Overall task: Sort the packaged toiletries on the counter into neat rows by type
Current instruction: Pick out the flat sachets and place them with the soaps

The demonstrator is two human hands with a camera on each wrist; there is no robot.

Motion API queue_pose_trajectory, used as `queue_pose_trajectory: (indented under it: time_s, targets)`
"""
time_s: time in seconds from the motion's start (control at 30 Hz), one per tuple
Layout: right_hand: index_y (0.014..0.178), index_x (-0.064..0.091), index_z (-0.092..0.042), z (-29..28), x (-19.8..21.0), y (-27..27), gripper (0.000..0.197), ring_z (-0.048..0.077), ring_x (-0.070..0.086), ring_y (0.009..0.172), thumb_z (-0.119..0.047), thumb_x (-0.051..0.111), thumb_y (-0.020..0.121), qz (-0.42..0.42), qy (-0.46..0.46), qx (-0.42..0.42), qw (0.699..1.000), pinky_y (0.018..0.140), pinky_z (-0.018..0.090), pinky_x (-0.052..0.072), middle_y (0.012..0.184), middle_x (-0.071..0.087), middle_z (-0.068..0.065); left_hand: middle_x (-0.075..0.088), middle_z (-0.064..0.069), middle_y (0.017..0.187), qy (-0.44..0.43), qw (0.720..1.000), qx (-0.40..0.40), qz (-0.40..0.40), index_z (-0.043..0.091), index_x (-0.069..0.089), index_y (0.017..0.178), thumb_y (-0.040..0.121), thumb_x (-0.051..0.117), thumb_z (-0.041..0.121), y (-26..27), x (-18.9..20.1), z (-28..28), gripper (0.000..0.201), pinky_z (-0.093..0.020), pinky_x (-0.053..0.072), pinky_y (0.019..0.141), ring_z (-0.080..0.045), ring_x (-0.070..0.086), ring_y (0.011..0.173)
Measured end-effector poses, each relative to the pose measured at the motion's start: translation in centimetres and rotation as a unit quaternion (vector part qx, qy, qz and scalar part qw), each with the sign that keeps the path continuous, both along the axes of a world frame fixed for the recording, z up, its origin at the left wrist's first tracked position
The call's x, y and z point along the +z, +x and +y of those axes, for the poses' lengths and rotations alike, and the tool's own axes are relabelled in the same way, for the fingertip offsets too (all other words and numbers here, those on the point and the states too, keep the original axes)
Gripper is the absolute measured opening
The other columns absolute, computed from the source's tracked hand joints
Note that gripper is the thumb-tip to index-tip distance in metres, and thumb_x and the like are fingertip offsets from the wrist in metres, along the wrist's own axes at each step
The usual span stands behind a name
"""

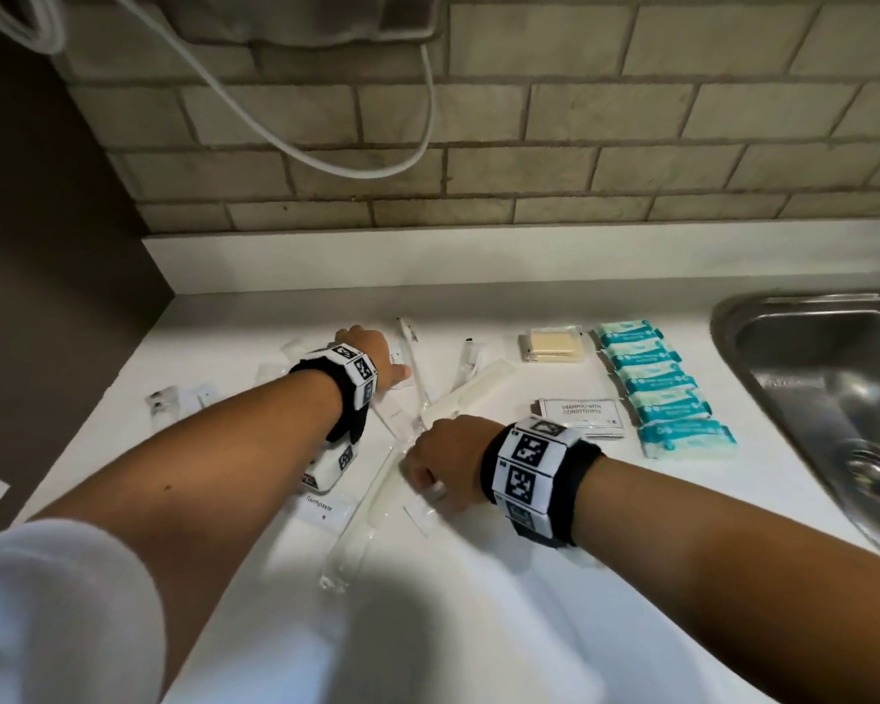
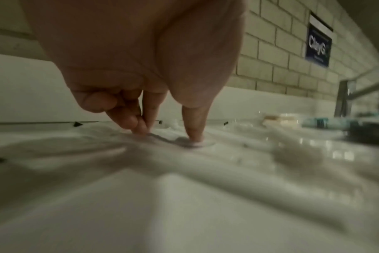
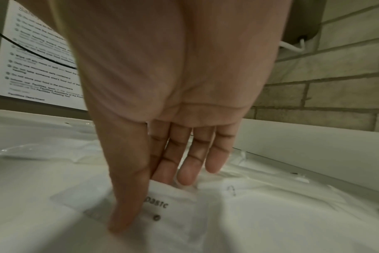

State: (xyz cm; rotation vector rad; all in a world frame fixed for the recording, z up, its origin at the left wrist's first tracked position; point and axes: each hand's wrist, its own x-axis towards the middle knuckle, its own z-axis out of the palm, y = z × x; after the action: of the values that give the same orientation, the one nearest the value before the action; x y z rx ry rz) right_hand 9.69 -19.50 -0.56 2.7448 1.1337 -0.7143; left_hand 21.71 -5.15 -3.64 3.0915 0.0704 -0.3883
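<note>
Reaching over a white counter are two bare forearms, each wearing a black wristband with black-and-white marker tiles.

Small clear plastic sachets are lying at the 9 o'clock side of the counter, well apart from the rest.

The left hand is stretching toward 11 o'clock. In the left wrist view its fingertips and thumb are pressing down, a little apart from each other, on crinkled clear film, with the two outer fingers curling in. Which packet this film belongs to is too blurred to tell.

A flat white sachet printed "Toothpaste" is lying near the centre, just beside a long clear-wrapped white toothbrush that is pointing toward 7 o'clock.

The right hand is resting just right of centre, over more clear toothbrush wrappers. In the right wrist view its fingers are lying straight and close together, tips touching the far edge of a white toothpaste sachet, while the thumb is lying across the sachet's near face.

A white comb in a clear sleeve is slanting toward 1 o'clock.

A pale yellow soap bar in clear wrap is sitting at 1 o'clock. Below it, white shampoo sachets are lying stacked.

Five teal-and-white wrapped packets are forming a neat column at 2 o'clock.

A stainless steel sink is filling the 3 o'clock edge.
</note>
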Motion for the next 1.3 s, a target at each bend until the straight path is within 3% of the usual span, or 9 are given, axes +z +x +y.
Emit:
queue_pose_trajectory:
  time_s: [0.17, 0.3, 0.43, 0.5, 0.6, 0.7, 0.83, 1.17, 1.3]
  targets:
    - [0.108, 0.065, -0.02, 0.0, -0.8, -0.2, 0.026, 0.024, 0.059, 0.103, -0.015, 0.064, 0.083, 0.001, 0.047, -0.028, 0.999, 0.085, 0.029, 0.044, 0.111, 0.066, 0.001, 0.067, -0.011, 0.093, -0.08, 0.996, 0.04, 0.01, 0.006, 0.055, 0.08, 0.074, 0.079, 0.032, 0.1, 1.3, -0.5, 0.035, -0.029, 0.049, 0.068, -0.027, 0.061, 0.078]
    - [0.114, 0.064, -0.013, -0.3, -0.1, -0.3, 0.027, 0.022, 0.056, 0.096, -0.015, 0.064, 0.087, 0.032, 0.11, -0.088, 0.99, 0.081, 0.029, 0.043, 0.105, 0.063, 0.004, 0.071, -0.013, 0.105, -0.125, 0.991, 0.048, 0.028, 0.003, 0.068, 0.097, 0.073, 0.078, 0.025, -0.1, 1.0, 0.0, 0.034, -0.031, 0.054, 0.077, -0.03, 0.068, 0.095]
    - [0.086, 0.052, -0.012, -0.6, 1.8, 0.8, 0.011, 0.02, 0.049, 0.078, -0.019, 0.056, 0.094, 0.009, 0.199, -0.145, 0.969, 0.07, 0.03, 0.037, 0.089, 0.051, 0.006, 0.073, -0.006, 0.096, -0.198, 0.979, 0.007, -0.039, 0.015, 0.073, 0.096, 0.08, 0.069, 0.025, -0.7, 1.4, 1.2, 0.019, -0.028, 0.051, 0.072, -0.027, 0.068, 0.089]
    - [0.087, 0.046, -0.011, -0.7, 2.8, 1.8, 0.012, 0.023, 0.051, 0.081, -0.017, 0.051, 0.096, -0.008, 0.253, -0.185, 0.95, 0.073, 0.032, 0.041, 0.091, 0.053, 0.009, 0.071, -0.006, 0.092, -0.301, 0.951, 0.009, -0.065, 0.021, 0.072, 0.095, 0.085, 0.066, 0.023, -1.2, 1.9, 1.8, 0.012, -0.027, 0.052, 0.073, -0.024, 0.066, 0.085]
    - [0.09, 0.046, -0.008, -0.8, 4.2, 3.0, 0.006, 0.029, 0.054, 0.082, -0.012, 0.047, 0.094, -0.022, 0.366, -0.263, 0.892, 0.076, 0.037, 0.047, 0.09, 0.057, 0.014, 0.063, -0.009, 0.088, -0.48, 0.875, 0.035, -0.054, 0.012, 0.069, 0.104, 0.09, 0.06, 0.007, -2.9, 3.7, 2.2, 0.017, -0.013, 0.05, 0.054, -0.017, 0.056, 0.069]
    - [0.091, 0.041, -0.014, -0.4, 5.4, 3.7, 0.006, 0.027, 0.055, 0.067, -0.01, 0.045, 0.094, -0.016, 0.434, -0.299, 0.85, 0.057, 0.034, 0.046, 0.074, 0.053, 0.005, 0.06, -0.012, 0.089, -0.594, 0.803, 0.044, 0.0, 0.009, 0.067, 0.1, 0.092, 0.053, -0.001, -5.5, 6.0, 2.6, 0.019, -0.017, 0.056, 0.062, -0.017, 0.057, 0.073]
    - [0.103, 0.038, -0.013, 0.7, 5.8, 4.6, 0.025, 0.015, 0.048, 0.055, -0.002, 0.054, 0.088, -0.012, 0.48, -0.295, 0.826, 0.042, 0.013, 0.039, 0.078, 0.05, 0.0, 0.065, -0.01, 0.098, -0.608, 0.793, 0.022, 0.003, 0.005, 0.056, 0.113, 0.09, 0.053, -0.011, -7.9, 7.2, 3.9, 0.028, -0.017, 0.058, 0.06, -0.018, 0.064, 0.075]
    - [0.102, 0.06, 0.0, 4.8, 4.8, 5.0, 0.017, 0.009, 0.049, 0.055, 0.007, 0.06, 0.086, 0.014, 0.491, -0.246, 0.835, 0.046, 0.015, 0.042, 0.074, 0.05, -0.002, 0.068, -0.012, 0.101, -0.667, 0.742, 0.065, -0.003, 0.01, 0.056, 0.114, 0.094, 0.04, -0.015, -12.0, 8.4, 9.2, 0.036, -0.02, 0.06, 0.066, -0.014, 0.073, 0.07]
    - [0.091, 0.061, -0.018, 7.7, 4.4, 5.1, 0.018, 0.003, 0.05, 0.059, -0.004, 0.069, 0.082, -0.017, 0.456, -0.205, 0.866, 0.063, 0.022, 0.042, 0.077, 0.055, -0.007, 0.067, -0.022, 0.098, -0.675, 0.732, 0.099, -0.009, 0.009, 0.056, 0.112, 0.093, 0.032, -0.012, -13.1, 8.7, 10.8, 0.037, -0.029, 0.06, 0.067, -0.028, 0.072, 0.073]
